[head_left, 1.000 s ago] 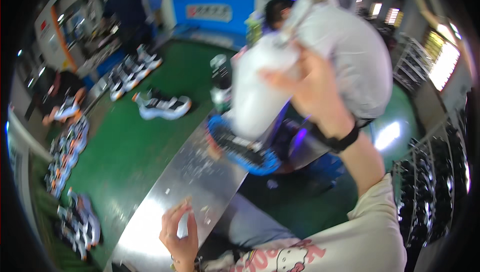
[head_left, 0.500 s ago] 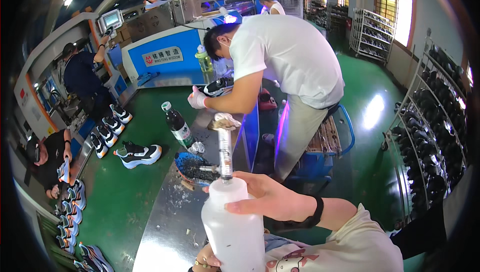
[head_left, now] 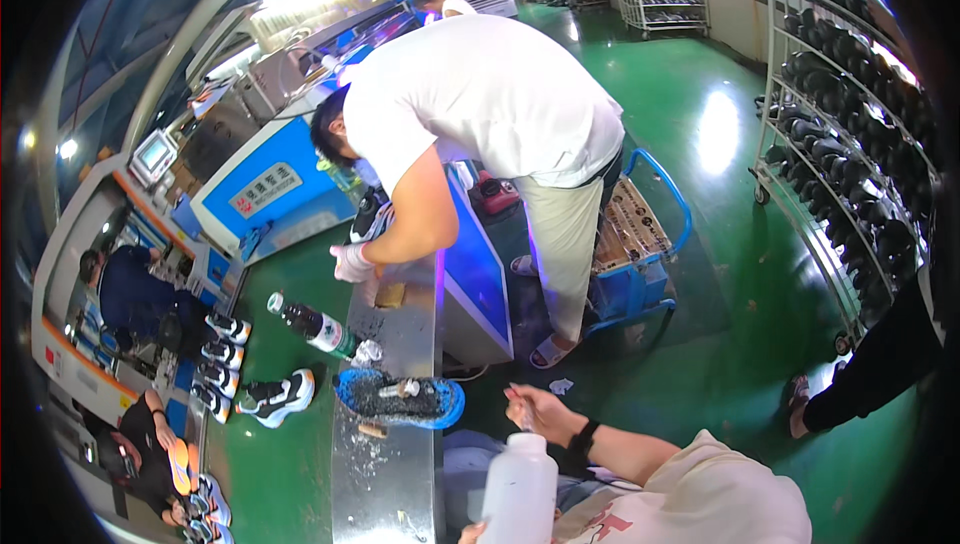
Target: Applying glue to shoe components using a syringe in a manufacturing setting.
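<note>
A white plastic bottle [head_left: 522, 489] stands upright low in the view, with its neck open at the top. My left hand [head_left: 473, 533] grips its lower side; only a little of that hand shows. Just above the bottle's mouth, my right hand [head_left: 545, 414] is closed in a pinch on a clear syringe [head_left: 527, 425], mostly hidden by the fingers and small in view. To the left, a blue shoe-shaped tray [head_left: 455, 404] with dark grit lies on the metal bench [head_left: 385, 489]. A small whitish object [head_left: 405, 388] rests in it.
A dark bottle with a white cap [head_left: 313, 326] stands beyond the tray, beside crumpled white material [head_left: 367, 352]. Sports shoes [head_left: 277, 399] stand on the green surface at left. A co-worker in white [head_left: 480, 94] bends over the bench. Shoe racks [head_left: 840, 144] line the right.
My right hand has left the bottle's neck and now pinches above its mouth. The bottle sits lower and further right in view. The co-worker's gloved hand has shifted over the bench.
</note>
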Demonstrator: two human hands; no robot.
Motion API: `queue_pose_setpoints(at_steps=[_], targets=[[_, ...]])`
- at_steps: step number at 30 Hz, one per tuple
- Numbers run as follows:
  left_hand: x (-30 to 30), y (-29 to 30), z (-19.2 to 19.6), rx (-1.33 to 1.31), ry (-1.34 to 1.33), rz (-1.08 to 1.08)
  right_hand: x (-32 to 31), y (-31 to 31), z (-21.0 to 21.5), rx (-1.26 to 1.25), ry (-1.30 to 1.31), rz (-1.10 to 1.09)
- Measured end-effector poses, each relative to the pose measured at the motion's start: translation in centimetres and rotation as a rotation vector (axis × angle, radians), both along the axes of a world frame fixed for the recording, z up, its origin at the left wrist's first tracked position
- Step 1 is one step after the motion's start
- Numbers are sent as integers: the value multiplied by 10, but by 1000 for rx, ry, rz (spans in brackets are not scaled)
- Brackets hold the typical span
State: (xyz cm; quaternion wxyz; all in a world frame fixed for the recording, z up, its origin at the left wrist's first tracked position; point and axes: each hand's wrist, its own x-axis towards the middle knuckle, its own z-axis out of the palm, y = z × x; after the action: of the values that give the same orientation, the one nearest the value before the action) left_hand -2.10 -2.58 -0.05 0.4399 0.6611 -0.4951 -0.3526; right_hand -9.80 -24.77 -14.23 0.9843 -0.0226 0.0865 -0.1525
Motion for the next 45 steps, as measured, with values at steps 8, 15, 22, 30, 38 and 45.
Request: queue_pose_setpoints(at_steps=[8,15,22,30,38,45], targets=[[-23,-26,-42,-13,-213,27,-48,15,-91,238,360,21],[-36,-43,-73,3,-387,94,-62,10,-129,363,398,93],[-17,-89,-108,568,-420,-9,-77,15,-107,228,653,33],[-27,-150,-189,833,805,-171,-89,17,-138,54,563,303],[-19,-148,-164,805,754,-341,-103,-23,-74,-478,676,630],[-10,-141,-186,649,232,-396,-78,-10,-64,-568,600,330]])
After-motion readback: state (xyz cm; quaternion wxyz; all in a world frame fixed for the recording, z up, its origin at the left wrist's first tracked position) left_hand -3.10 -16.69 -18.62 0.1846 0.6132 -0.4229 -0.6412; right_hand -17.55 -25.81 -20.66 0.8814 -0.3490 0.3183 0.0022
